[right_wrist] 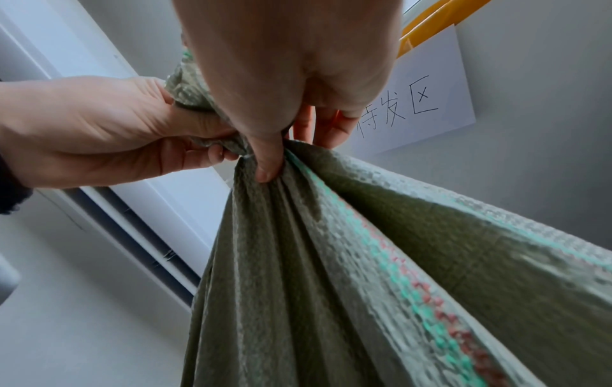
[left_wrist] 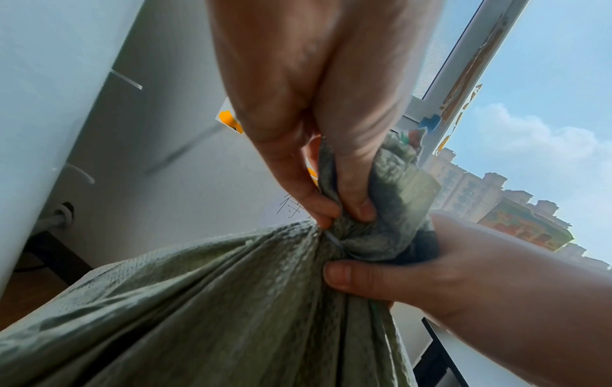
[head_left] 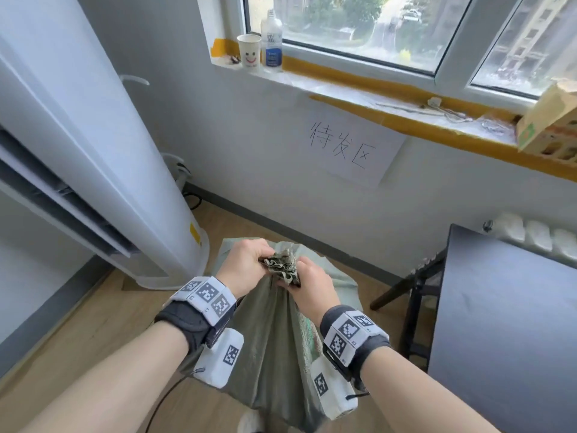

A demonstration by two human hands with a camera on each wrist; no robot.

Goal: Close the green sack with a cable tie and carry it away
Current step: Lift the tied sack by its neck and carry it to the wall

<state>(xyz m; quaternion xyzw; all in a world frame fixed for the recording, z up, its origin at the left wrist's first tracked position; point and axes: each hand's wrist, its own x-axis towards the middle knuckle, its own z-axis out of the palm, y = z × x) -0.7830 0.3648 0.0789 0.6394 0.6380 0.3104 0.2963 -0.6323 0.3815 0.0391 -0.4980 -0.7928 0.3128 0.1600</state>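
Note:
A green woven sack [head_left: 274, 339] stands on the wooden floor under the window, its mouth bunched into a crumpled tuft [head_left: 282, 262]. My left hand [head_left: 246, 260] grips the bunched neck from the left, thumb and fingers pinching just above the constriction [left_wrist: 344, 209]. My right hand [head_left: 307, 281] grips the neck from the right, thumb [left_wrist: 341, 275] pressed below the gather. A thin pale cable tie [left_wrist: 334, 239] shows around the neck between the two hands. In the right wrist view the sack [right_wrist: 331, 261] hangs taut below my fingers, showing a teal and red stripe.
A tall white air conditioner [head_left: 103, 170] stands close on the left. A dark table [head_left: 505, 323] and a black stool [head_left: 415, 285] are on the right. A paper sign [head_left: 346, 145] hangs below the windowsill [head_left: 359, 89], which holds a cup, a bottle and a carton.

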